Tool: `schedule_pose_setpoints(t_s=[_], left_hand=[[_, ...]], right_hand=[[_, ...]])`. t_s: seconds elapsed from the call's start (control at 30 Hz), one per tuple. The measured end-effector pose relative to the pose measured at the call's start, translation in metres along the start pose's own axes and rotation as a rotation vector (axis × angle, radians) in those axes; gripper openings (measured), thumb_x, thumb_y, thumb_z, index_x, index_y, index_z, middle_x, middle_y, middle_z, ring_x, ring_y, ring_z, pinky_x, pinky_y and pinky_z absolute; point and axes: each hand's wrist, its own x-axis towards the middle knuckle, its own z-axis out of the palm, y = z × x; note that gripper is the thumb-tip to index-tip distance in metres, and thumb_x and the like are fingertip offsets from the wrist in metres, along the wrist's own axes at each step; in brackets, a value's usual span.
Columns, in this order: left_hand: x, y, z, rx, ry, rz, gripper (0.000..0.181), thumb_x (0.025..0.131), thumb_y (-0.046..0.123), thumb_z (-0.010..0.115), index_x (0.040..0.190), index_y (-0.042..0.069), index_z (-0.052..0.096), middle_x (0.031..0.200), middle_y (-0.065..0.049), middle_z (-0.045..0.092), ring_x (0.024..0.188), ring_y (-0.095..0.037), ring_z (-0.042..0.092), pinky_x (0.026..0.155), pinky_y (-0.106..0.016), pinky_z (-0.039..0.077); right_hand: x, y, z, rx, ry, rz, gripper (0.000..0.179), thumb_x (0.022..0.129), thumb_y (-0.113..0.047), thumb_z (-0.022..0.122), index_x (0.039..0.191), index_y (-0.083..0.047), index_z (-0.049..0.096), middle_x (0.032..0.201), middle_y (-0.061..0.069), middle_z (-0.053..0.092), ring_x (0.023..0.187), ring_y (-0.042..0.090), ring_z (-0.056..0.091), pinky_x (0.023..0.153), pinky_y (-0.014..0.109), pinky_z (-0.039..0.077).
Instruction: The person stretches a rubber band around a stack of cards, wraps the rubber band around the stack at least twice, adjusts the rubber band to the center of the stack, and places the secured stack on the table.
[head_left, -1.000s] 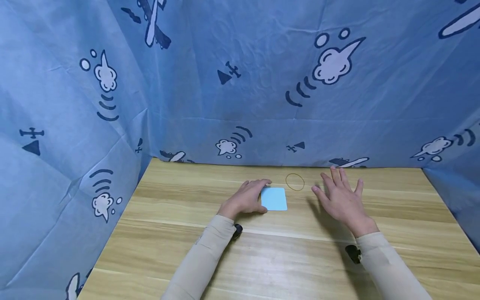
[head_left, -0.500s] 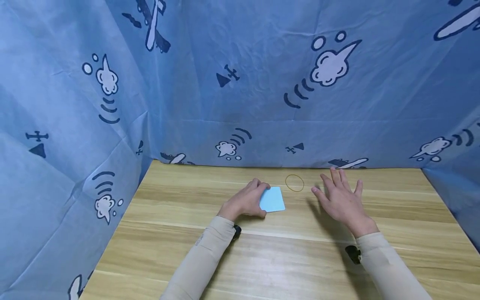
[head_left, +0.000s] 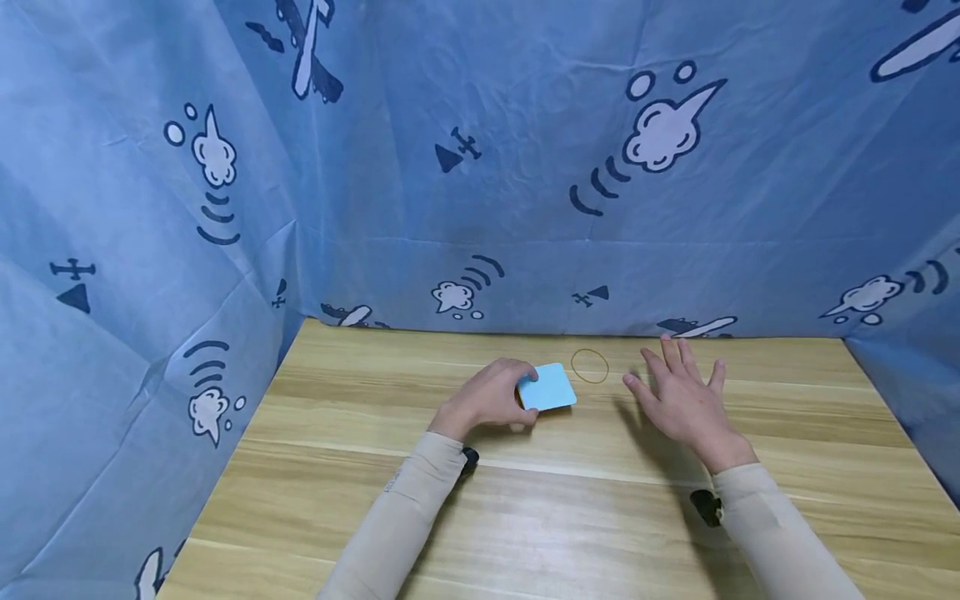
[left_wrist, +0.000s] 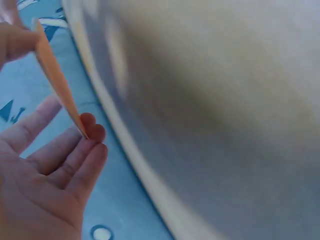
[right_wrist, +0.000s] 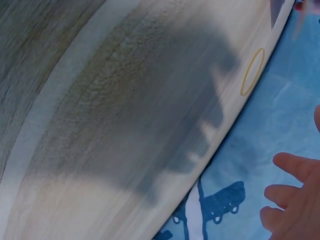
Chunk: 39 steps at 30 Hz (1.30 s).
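My left hand [head_left: 491,396] pinches a thin square card [head_left: 547,387] with rounded corners by its left side, thumb at the near edge and fingers at the far edge. Its top is light blue; the left wrist view catches the orange underside of the card [left_wrist: 57,77] edge-on between thumb and fingertips. It sits tilted, with shadow beneath it. A thin yellow rubber band [head_left: 572,362] lies just beyond the card to the right. To the right of the band, my right hand [head_left: 686,404] hovers with spread fingers and holds nothing, its shadow falling on the wood.
The wooden table [head_left: 570,533] runs back to a blue curtain [head_left: 525,192] with a printed pattern of clouds and planes. More curtain hangs along the left and right sides. Dark wrist cameras sit under both sleeves.
My left hand has closed its grip on the card, drawn it slightly left, then tilted it up off its flat position. The right hand and rubber band have stayed put.
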Motion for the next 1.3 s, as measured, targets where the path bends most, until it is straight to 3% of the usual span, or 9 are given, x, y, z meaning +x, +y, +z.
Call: schedule_pose_setpoints(t_s=[0.13, 0.23, 0.3, 0.37, 0.63, 0.87, 1.07, 1.23, 1.3], left_hand=[[-0.003, 0.004, -0.015, -0.038, 0.074, 0.027, 0.045, 0.080, 0.037, 0.078, 0.117, 0.014, 0.066, 0.114, 0.003, 0.066, 0.099, -0.011, 0.058, 0.090, -0.024, 0.048], [-0.005, 0.006, -0.024, -0.051, 0.119, 0.035, 0.044, 0.080, 0.036, 0.078, 0.115, 0.015, 0.065, 0.117, 0.002, 0.066, 0.105, -0.012, 0.058, 0.093, -0.026, 0.048], [-0.007, 0.008, -0.028, -0.052, 0.136, 0.030, 0.043, 0.080, 0.036, 0.078, 0.116, 0.016, 0.064, 0.121, 0.002, 0.065, 0.111, -0.013, 0.057, 0.096, -0.028, 0.048], [-0.009, 0.008, -0.030, -0.058, 0.144, 0.025, 0.042, 0.081, 0.036, 0.077, 0.116, 0.017, 0.063, 0.123, 0.002, 0.064, 0.117, -0.015, 0.056, 0.100, -0.029, 0.046], [-0.011, 0.010, -0.029, -0.062, 0.162, 0.076, 0.042, 0.081, 0.038, 0.076, 0.115, 0.018, 0.062, 0.125, 0.003, 0.062, 0.121, -0.016, 0.052, 0.103, -0.029, 0.043], [-0.014, 0.010, -0.031, -0.056, 0.173, 0.094, 0.043, 0.081, 0.039, 0.077, 0.116, 0.018, 0.063, 0.129, 0.002, 0.061, 0.125, -0.014, 0.052, 0.107, -0.027, 0.040], [-0.018, 0.009, -0.032, -0.046, 0.171, 0.087, 0.043, 0.081, 0.038, 0.078, 0.116, 0.018, 0.063, 0.135, 0.000, 0.059, 0.128, -0.014, 0.050, 0.108, -0.027, 0.039], [-0.025, 0.006, -0.031, -0.038, 0.183, 0.073, 0.043, 0.081, 0.040, 0.078, 0.116, 0.018, 0.064, 0.139, -0.001, 0.057, 0.130, -0.015, 0.049, 0.109, -0.029, 0.040], [-0.027, 0.005, -0.031, -0.028, 0.187, 0.063, 0.044, 0.081, 0.041, 0.078, 0.116, 0.019, 0.064, 0.140, 0.000, 0.057, 0.131, -0.015, 0.048, 0.109, -0.030, 0.040]], right_hand=[[0.008, 0.002, 0.000, 0.027, -0.009, -0.006, 0.074, 0.104, -0.055, 0.042, 0.150, 0.003, 0.040, 0.158, 0.033, 0.021, 0.148, 0.049, 0.007, 0.104, 0.079, -0.012], [0.018, 0.004, 0.001, 0.075, -0.008, -0.023, 0.062, 0.103, -0.045, 0.052, 0.141, 0.004, 0.052, 0.144, 0.033, 0.045, 0.135, 0.051, 0.038, 0.106, 0.076, 0.020], [0.026, 0.005, 0.002, 0.128, -0.018, -0.020, 0.053, 0.102, -0.038, 0.056, 0.133, 0.005, 0.059, 0.127, 0.031, 0.060, 0.117, 0.048, 0.055, 0.095, 0.068, 0.040], [0.036, 0.006, 0.003, 0.179, -0.037, -0.012, 0.045, 0.102, -0.033, 0.059, 0.126, 0.005, 0.063, 0.113, 0.027, 0.067, 0.101, 0.042, 0.063, 0.082, 0.058, 0.050], [0.068, 0.006, 0.019, 0.214, -0.081, 0.041, 0.029, 0.098, -0.024, 0.065, 0.106, 0.004, 0.070, 0.096, 0.017, 0.070, 0.086, 0.032, 0.064, 0.075, 0.048, 0.051], [0.080, 0.002, 0.025, 0.134, -0.120, 0.129, 0.031, 0.096, -0.022, 0.067, 0.109, 0.005, 0.067, 0.107, 0.022, 0.068, 0.091, 0.037, 0.064, 0.074, 0.050, 0.051], [0.086, -0.004, 0.026, 0.096, -0.163, 0.166, 0.015, 0.097, -0.014, 0.062, 0.095, -0.001, 0.068, 0.087, 0.013, 0.066, 0.077, 0.029, 0.059, 0.065, 0.043, 0.048], [0.091, -0.006, 0.030, 0.084, -0.191, 0.136, 0.018, 0.095, -0.010, 0.054, 0.092, -0.002, 0.069, 0.087, 0.011, 0.066, 0.077, 0.028, 0.058, 0.068, 0.043, 0.049], [0.092, -0.005, 0.034, 0.098, -0.195, 0.114, 0.020, 0.093, -0.009, 0.051, 0.083, -0.003, 0.067, 0.078, 0.009, 0.062, 0.071, 0.026, 0.056, 0.065, 0.041, 0.047]])
